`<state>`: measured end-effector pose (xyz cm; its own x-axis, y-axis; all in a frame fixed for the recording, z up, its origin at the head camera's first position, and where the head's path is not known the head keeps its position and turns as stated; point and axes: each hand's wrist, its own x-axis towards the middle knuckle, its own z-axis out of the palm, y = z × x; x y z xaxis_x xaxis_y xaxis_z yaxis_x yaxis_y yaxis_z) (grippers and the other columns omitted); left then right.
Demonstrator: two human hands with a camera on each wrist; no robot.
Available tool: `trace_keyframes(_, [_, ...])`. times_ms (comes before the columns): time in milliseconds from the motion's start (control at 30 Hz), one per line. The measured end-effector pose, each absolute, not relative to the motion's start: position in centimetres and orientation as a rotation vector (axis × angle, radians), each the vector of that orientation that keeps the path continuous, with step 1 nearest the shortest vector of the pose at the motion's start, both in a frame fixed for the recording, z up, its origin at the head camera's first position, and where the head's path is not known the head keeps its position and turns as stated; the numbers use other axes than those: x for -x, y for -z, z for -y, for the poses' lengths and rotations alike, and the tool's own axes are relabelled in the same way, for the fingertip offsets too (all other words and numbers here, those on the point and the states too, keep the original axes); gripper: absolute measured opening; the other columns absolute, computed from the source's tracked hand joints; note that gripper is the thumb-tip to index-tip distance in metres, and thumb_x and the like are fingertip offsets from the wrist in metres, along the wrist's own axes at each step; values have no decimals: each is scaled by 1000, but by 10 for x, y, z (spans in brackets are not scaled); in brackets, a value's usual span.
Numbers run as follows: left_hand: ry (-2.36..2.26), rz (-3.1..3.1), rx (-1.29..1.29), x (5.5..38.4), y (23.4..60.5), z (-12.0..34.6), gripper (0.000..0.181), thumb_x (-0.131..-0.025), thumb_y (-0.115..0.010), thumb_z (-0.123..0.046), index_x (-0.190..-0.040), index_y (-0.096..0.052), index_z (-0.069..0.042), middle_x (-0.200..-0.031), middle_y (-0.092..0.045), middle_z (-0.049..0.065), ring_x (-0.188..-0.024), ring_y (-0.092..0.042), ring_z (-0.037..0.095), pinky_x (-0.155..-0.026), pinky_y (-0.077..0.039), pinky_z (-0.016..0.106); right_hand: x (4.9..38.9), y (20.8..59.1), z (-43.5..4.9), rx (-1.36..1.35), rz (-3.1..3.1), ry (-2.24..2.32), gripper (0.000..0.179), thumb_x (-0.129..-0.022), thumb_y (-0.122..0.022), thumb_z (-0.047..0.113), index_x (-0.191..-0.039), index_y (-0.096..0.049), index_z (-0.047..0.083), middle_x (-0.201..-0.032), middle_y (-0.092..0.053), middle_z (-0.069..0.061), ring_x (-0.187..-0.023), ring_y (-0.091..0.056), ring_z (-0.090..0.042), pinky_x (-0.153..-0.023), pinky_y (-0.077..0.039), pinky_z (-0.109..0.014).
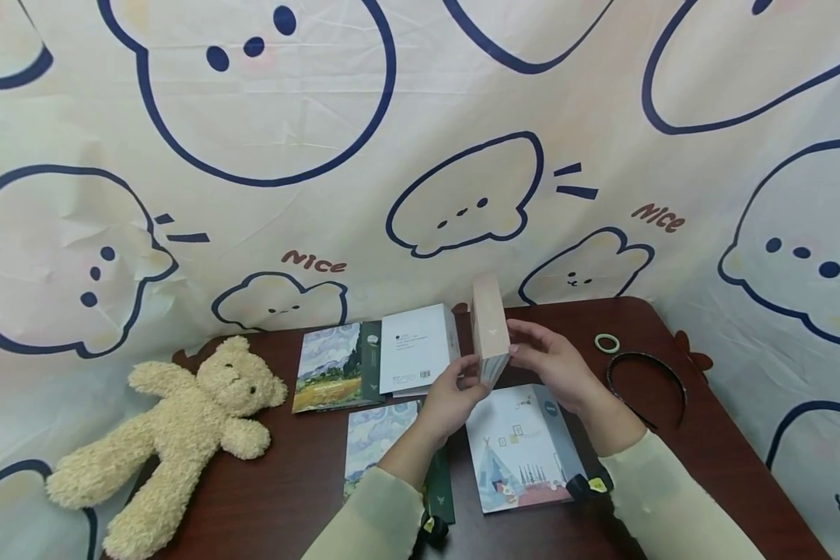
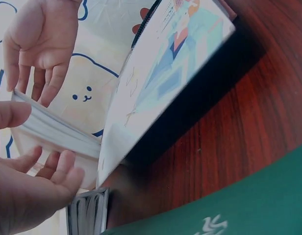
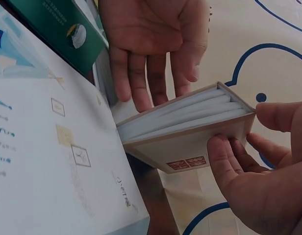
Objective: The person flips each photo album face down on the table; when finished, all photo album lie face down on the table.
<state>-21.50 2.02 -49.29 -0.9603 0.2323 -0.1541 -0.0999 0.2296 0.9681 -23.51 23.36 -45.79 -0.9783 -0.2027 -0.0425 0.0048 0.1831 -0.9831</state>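
Observation:
A beige hardcover book is held upright above the back of the table, its spine toward the head camera. Its page edges show in the right wrist view, along with red marks on one cover. My left hand grips the book's lower left side, thumb and fingers on either side of it in the left wrist view. The right hand holds its right edge, the thumb at a corner and the fingertips against the cover. Below the hands lies a white box-like book with a blue tent picture.
Left of the hands, a landscape-picture book and a white book lie at the back, another landscape-picture book nearer. A teddy bear lies far left. At right are a green ring and a black headband.

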Motion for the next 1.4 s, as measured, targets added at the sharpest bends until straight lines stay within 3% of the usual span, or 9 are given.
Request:
trace_keyframes(733, [-1654, -2310, -182, 213, 503, -22, 57, -98, -70, -30, -148, -55, -9, -140, -64, 10, -135, -56, 30, -111, -42, 58, 235, 479, -253, 131, -2320, 1898, 50, -104, -64, 25, -151, -52, 13, -146, -58, -12, -126, -63, -32, -106, -50, -47])
trace_keyframes(1100, [-1582, -2346, -186, 215, 508, -22, 50, -97, -70, -31, -144, -61, -14, -142, -62, 9, -138, -52, 32, -115, -36, 62, 237, 488, -264, -16, -2343, 1888, 47, -105, -62, 23, -150, -53, 14, -144, -60, -10, -124, -65, -30, -105, -52, -44])
trace_keyframes(1400, [-1575, -2290, -168, 216, 507, -23, 53, -97, -69, -32, -146, -61, -13, -144, -63, 7, -145, -45, 33, -118, -31, 61, 244, 497, -275, -136, -2354, 1903, 48, -105, -59, 16, -151, -51, 8, -148, -57, -15, -125, -64, -31, -98, -56, -33])
